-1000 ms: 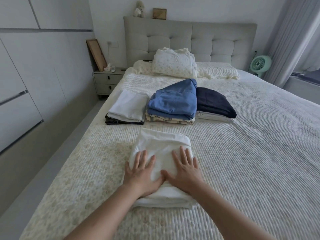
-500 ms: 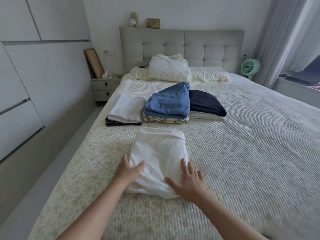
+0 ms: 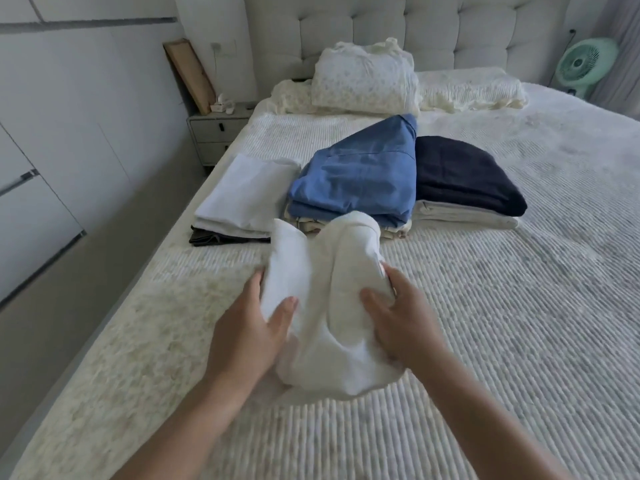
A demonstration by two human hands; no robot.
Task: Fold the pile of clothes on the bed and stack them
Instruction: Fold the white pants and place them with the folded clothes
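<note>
Nothing is worn on either arm as far as can be seen: left hand [image 3: 247, 336] and right hand [image 3: 403, 322] are bare, no sleeves, rings or watch.

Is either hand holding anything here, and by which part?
Both hold the folded white garment: the left hand grips its left side, the right hand its right side.

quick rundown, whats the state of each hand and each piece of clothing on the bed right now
left hand: grips the white garment's left side
right hand: grips its right side
white garment: folded, held in both hands, sagging in the middle
blue garment: folded, top of middle stack
navy garment: folded, top of right stack
pale garment: folded, top of left stack
</note>
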